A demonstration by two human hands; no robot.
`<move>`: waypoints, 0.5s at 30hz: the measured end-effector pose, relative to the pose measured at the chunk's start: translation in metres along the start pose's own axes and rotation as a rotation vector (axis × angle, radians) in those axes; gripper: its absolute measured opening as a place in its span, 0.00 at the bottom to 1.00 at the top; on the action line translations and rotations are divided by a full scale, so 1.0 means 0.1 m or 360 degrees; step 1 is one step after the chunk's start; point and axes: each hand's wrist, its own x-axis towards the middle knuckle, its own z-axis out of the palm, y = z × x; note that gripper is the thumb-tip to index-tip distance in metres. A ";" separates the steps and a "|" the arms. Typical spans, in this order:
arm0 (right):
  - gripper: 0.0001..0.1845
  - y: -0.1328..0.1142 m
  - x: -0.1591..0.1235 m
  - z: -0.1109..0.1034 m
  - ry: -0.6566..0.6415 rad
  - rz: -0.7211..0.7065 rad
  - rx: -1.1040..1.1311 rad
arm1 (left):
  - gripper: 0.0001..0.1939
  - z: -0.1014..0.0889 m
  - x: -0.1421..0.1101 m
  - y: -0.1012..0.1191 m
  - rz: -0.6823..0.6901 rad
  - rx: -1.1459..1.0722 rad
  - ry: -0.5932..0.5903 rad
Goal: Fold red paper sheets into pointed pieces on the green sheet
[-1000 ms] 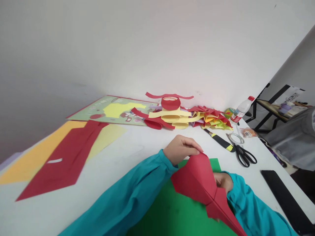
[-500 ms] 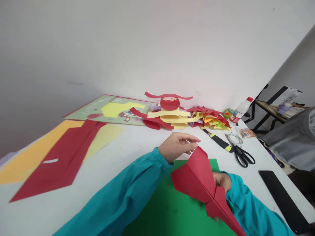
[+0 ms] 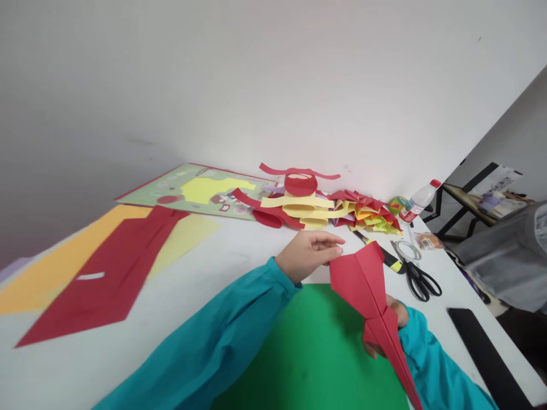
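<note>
A folded red paper [image 3: 363, 276], wide and creased at its upper end and narrowing to a long tail, is held up tilted over a green sheet [image 3: 299, 353]. My right hand [image 3: 395, 313] grips it from behind near the narrow waist, with fingertips showing at its left side; the rest of the hand is hidden by the paper. My left hand [image 3: 311, 251] hovers at the paper's upper left edge, fingers loosely bent and apart from the thumb, holding nothing. Whether its fingertips touch the paper I cannot tell.
Black scissors [image 3: 421, 280], a cutter knife [image 3: 391, 261] and a tape roll [image 3: 408, 250] lie to the right, near a bottle [image 3: 421, 200] and a black slab [image 3: 485, 353]. Paper rings [image 3: 301, 185] stand at the back. Red sheets [image 3: 106, 279] lie left.
The folded red paper has swung right and turned more upright in my right hand, away from my left hand. My left hand has stayed nearly in place.
</note>
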 end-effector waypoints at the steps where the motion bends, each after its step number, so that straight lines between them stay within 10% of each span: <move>1: 0.24 0.00 0.02 0.01 -0.0024 -0.0077 0.0021 | 0.10 -0.02 0.01 -0.01 0.0017 -0.0037 0.0015; 11: 0.13 -0.26 0.68 0.52 0.0427 -0.0672 -0.0072 | 0.24 -0.50 -0.03 -0.04 0.0252 -0.0152 0.0263; 15: 0.14 -0.33 1.04 0.80 0.0762 -0.0839 -0.0122 | 0.24 -0.73 -0.31 -0.03 0.0177 -0.0049 -0.0034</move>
